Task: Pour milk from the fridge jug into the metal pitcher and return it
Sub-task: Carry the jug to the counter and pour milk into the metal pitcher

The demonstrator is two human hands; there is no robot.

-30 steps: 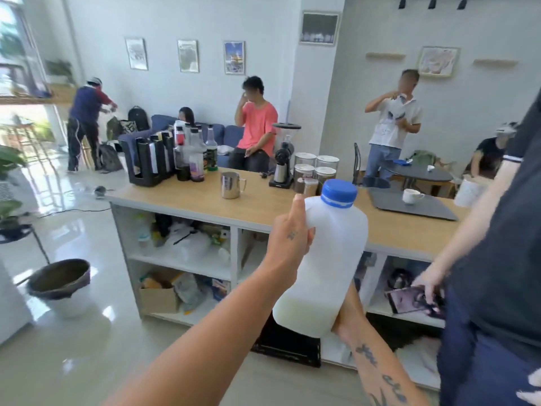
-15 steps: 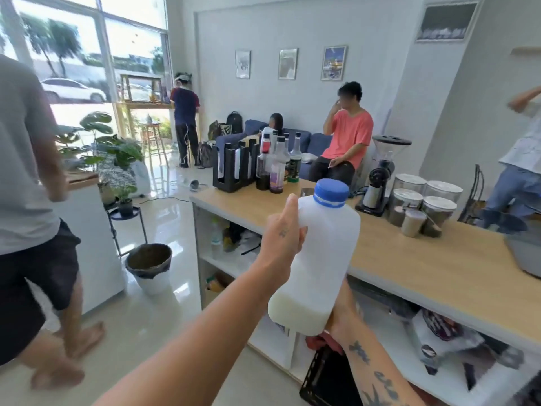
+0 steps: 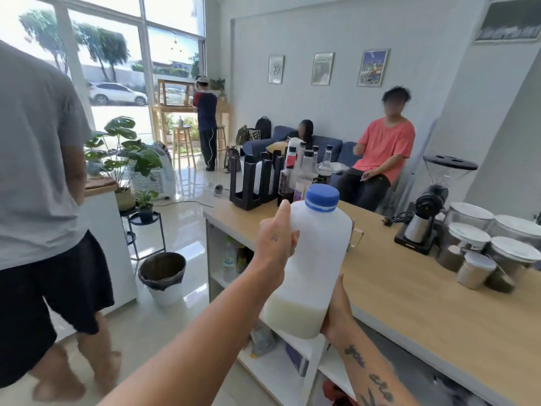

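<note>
Head view shows the left hand [image 3: 275,241] wrapped around the capped milk jug's [image 3: 310,259] handle while the right hand [image 3: 336,312] cups its base, steadying it upright above the counter [image 3: 409,294] edge.

Milk jug [image 3: 313,259], blue cap [image 3: 322,197] on, low milk: left hand [image 3: 276,244] gripping handle, right hand [image 3: 336,312] under base, above wooden surface [image 3: 409,288].
</note>
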